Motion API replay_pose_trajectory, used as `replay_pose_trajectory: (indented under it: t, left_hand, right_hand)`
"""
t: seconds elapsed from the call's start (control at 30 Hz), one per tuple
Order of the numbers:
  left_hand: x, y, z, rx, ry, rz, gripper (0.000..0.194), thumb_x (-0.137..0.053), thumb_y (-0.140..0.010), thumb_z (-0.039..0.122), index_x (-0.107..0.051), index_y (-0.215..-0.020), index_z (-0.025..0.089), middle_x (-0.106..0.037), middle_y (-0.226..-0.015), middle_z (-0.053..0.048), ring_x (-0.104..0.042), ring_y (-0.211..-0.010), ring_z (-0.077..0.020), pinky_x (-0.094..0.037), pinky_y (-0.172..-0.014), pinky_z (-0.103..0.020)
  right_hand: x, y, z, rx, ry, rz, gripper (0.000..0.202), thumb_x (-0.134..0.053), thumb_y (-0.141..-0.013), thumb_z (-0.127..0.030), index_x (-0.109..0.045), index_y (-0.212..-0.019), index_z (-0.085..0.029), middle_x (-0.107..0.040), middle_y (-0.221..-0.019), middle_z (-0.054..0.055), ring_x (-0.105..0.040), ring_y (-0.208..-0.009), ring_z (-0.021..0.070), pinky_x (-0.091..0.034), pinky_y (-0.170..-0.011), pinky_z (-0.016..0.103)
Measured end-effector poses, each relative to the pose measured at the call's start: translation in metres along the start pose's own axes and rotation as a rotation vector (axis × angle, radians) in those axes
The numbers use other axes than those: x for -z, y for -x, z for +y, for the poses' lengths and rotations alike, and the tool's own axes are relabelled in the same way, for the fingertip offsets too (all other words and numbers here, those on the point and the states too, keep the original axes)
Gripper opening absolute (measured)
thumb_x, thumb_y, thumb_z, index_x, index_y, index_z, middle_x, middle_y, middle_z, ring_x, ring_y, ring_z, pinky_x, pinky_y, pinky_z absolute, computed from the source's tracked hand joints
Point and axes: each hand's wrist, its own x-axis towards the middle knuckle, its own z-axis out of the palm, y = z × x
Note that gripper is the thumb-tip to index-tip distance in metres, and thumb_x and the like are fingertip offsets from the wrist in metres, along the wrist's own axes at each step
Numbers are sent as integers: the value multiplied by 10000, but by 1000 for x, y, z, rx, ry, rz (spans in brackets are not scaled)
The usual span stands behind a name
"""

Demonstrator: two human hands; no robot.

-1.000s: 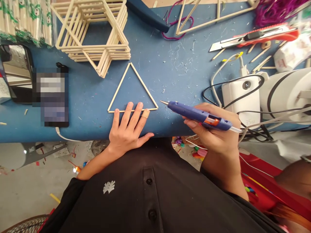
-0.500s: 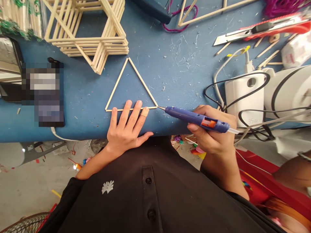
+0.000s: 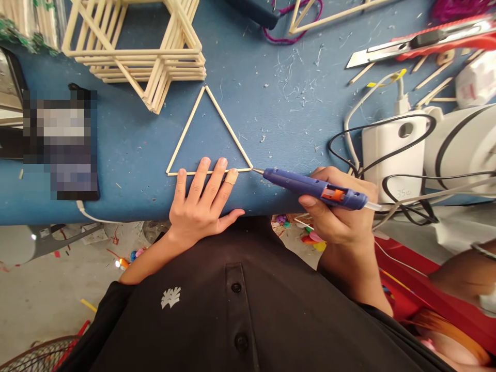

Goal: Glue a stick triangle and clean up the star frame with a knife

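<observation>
Three thin wooden sticks lie on the blue tabletop in a triangle: a left stick [image 3: 185, 130], a right stick [image 3: 229, 127] and a bottom stick [image 3: 244, 170]. My left hand [image 3: 201, 199] lies flat with fingers spread, its fingertips resting across the bottom stick. A bandage wraps one finger near its tip. In my right hand [image 3: 341, 206] is a blue hot glue gun [image 3: 302, 186], with a clear glue stick [image 3: 374, 206] poking out of its back end. The gun's metal nozzle meets the triangle's lower right corner. At the top corner the two stick ends sit very close together.
A stacked wooden star frame [image 3: 170, 67] stands behind the triangle. Left lies a phone [image 3: 77, 195] on a cable. To the right are a red utility knife [image 3: 422, 44], a white charger [image 3: 391, 155], looped cables and stick offcuts. Another person's arm [image 3: 461, 271] shows at right.
The view has shifted slightly. My left hand still presses the bottom stick, and the glue gun's nozzle stays at the same corner.
</observation>
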Motion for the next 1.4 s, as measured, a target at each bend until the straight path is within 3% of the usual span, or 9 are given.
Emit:
replay_pose_trajectory:
  t: [0.13,0.37,0.63,1.2,1.4]
  left_hand:
    - [-1,-1,0,-38,-48,60,917,-537,-1049,768,-451,-1732,162,-655,-1608,-203,-632,-1500,-462,-236,-1406,-606]
    - [-1,-3,1,-55,-95,87,886,-488,-1069,761,-494,-1705,144,-681,-1576,-205,-663,-1471,-450,-217,-1411,-584]
    - [-1,-3,1,-56,-95,93,874,-491,-1074,749,-500,-1702,141,-680,-1577,-205,-662,-1471,-452,-234,-1407,-587]
    - [-3,-1,1,-7,1,67,855,-476,-1079,748,-466,-1729,194,-654,-1612,-193,-638,-1493,-466,-296,-1377,-637]
    - [-3,-1,1,-34,-84,82,876,-443,-1076,778,-480,-1722,187,-667,-1600,-176,-657,-1474,-458,-284,-1384,-614]
  right_hand:
    - [0,0,0,1,3,12,482,-660,-990,-676,-600,-772,-251,-592,-647,1,-520,-552,163,-382,-553,349]
    - [-1,-3,-3,138,-16,56,288,-751,-999,-452,-624,-846,-245,-593,-680,-19,-514,-557,142,-375,-531,320]
    - [1,-3,-5,141,-49,16,300,-744,-998,-454,-600,-834,-248,-600,-683,-10,-542,-563,150,-400,-526,312]
    - [-2,-2,-4,135,-60,53,281,-771,-984,-448,-622,-867,-241,-585,-689,-29,-512,-569,126,-378,-529,296]
    - [-1,1,-2,120,-121,19,270,-788,-966,-430,-633,-860,-236,-602,-698,-17,-524,-576,131,-399,-542,304]
